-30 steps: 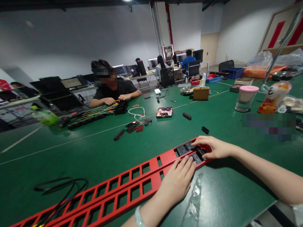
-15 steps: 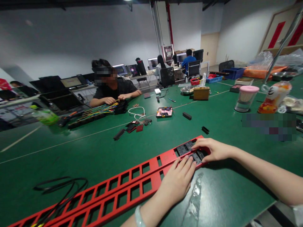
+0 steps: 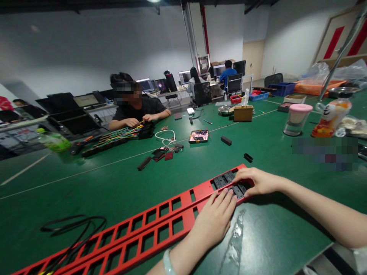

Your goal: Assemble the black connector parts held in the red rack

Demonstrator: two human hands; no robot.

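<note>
No writing or brand could be read anywhere; the print on the orange pouch [image 3: 329,118] beside the pink-lidded jar [image 3: 296,119] was too blurred to make out. The long red slotted panel [image 3: 160,221] lay slantwise across the green bench [image 3: 114,183]. Its far end carried black plastic inserts [image 3: 229,184] seated in the slots. The left hand [image 3: 215,219] lay flat on the panel, grip released, fingertips touching the inserts. The right hand [image 3: 256,181] curled over the panel's end, its grip pressing on the inserts. Compared with a second earlier, both hands and the panel had hardly shifted. Across the bench a person [image 3: 134,109] handled coloured wires [image 3: 120,133].
</note>
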